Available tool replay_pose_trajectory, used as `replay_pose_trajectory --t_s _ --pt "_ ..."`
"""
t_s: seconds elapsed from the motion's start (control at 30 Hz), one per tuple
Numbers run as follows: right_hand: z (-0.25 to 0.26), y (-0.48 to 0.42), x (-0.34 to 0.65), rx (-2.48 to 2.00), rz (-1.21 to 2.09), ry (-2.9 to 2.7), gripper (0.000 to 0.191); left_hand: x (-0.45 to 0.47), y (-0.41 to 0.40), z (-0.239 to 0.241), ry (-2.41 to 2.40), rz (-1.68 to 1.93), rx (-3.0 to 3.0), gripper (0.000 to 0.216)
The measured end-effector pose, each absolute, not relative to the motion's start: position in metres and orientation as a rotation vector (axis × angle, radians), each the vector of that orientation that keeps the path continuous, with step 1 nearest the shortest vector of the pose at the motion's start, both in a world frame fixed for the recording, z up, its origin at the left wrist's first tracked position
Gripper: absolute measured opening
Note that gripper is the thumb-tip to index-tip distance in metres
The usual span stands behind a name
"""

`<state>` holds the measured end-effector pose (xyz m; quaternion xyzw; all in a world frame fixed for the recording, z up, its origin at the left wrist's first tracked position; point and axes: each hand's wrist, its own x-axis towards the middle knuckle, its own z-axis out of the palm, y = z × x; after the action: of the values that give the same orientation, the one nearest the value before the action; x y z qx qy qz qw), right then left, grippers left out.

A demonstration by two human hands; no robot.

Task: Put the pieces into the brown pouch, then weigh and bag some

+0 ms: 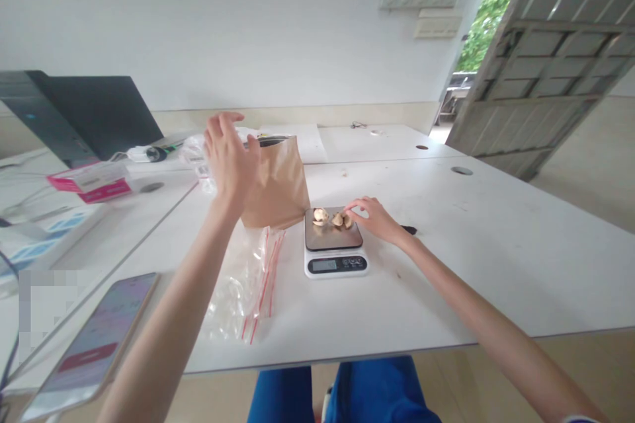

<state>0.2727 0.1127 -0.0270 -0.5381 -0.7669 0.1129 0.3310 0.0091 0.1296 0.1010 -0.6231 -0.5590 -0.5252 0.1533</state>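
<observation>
My left hand (229, 157) is raised at the left side of an upright brown paper bag (278, 185), fingers apart and the thumb near its open top. Ahead of me stands a white digital kitchen scale (337, 264) with a metal plate. On the plate lie several small pale-tan pieces that look like dried mushrooms (320, 215). My right hand (374, 217) reaches in from the right, thumb and forefinger pinching at the right-hand dried mushroom. Clear zip bags (248, 284) with red strips lie flat left of the scale.
A smartphone (94, 344) lies at the table's left front. Behind it are a power strip (54, 238), a pink-and-white box (92, 180) and a black monitor (99, 112). A small black object (409, 230) is behind my right wrist. Cable holes (461, 171) pierce the white table.
</observation>
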Motion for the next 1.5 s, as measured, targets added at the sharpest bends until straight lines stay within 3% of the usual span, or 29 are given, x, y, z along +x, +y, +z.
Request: replay_pose_trajectory --t_s 0.27,0.43,0.57,0.7,0.93,1.17,1.23,1.37,1.5 --pt "0.029 0.096 0.245 -1.007 0.112 -1.988 0.023 0.002 0.150 0.104 -2.098 -1.091 -1.908 0.050" --pt "0.068 0.079 0.193 -0.782 -0.115 -2.209 0.038 -0.017 0.131 0.122 -1.985 -0.746 -2.159 0.039" --pt "0.056 0.063 0.165 -0.789 -0.433 -2.401 0.045 -0.026 0.101 0.133 -1.826 -0.412 -2.552 0.026" --pt "0.026 0.037 0.158 -0.796 -0.559 -2.444 0.041 -0.019 0.080 0.132 -2.049 -0.214 -2.850 0.019" --pt "0.019 0.011 0.170 -0.929 -0.443 -2.519 0.032 0.005 0.074 0.128 -2.036 0.090 -3.010 0.012" --pt "0.031 0.034 0.165 -1.212 -0.398 -2.407 0.048 0.016 0.069 0.129 -1.888 0.082 -2.929 0.015" --pt "0.031 0.040 0.157 -1.303 -0.396 -2.384 0.043 0.018 0.067 0.130 -1.829 0.087 -2.929 0.016" --pt "0.039 0.051 0.144 -1.585 -0.087 -2.418 0.025 0.021 0.061 0.129 -1.774 0.065 -2.946 0.018" --pt "0.039 0.057 0.145 -1.571 0.011 -2.364 0.021 0.021 0.059 0.127 -1.786 0.021 -2.930 0.015"
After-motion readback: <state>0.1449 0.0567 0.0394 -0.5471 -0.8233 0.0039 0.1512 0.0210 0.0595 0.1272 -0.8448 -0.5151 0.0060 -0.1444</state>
